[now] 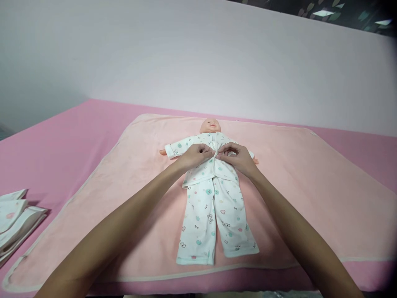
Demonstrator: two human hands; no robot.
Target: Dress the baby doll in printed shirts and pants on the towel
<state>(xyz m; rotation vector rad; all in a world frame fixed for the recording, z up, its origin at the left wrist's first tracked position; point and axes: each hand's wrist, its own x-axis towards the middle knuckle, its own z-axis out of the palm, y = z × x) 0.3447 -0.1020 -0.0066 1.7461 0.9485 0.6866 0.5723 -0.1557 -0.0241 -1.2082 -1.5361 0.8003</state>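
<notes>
Our left hand [196,155] and right hand [238,157] pinching the front edges of a printed pajama top [200,173], baby doll [210,126] wearing it face up beneath them, matching pants [198,219] just nearer us, peach blanket [139,194] underneath, folded cloths [14,219] far leftward.

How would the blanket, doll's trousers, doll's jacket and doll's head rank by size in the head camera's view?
Largest to smallest:
1. Blanket
2. Doll's trousers
3. Doll's jacket, partly hidden
4. Doll's head

The exact part of the jacket [201,173] between the fingers [208,152] is too small to tell, while the view's left edge crops the folded cloths [12,217] and its right edge the blanket [313,174].
</notes>
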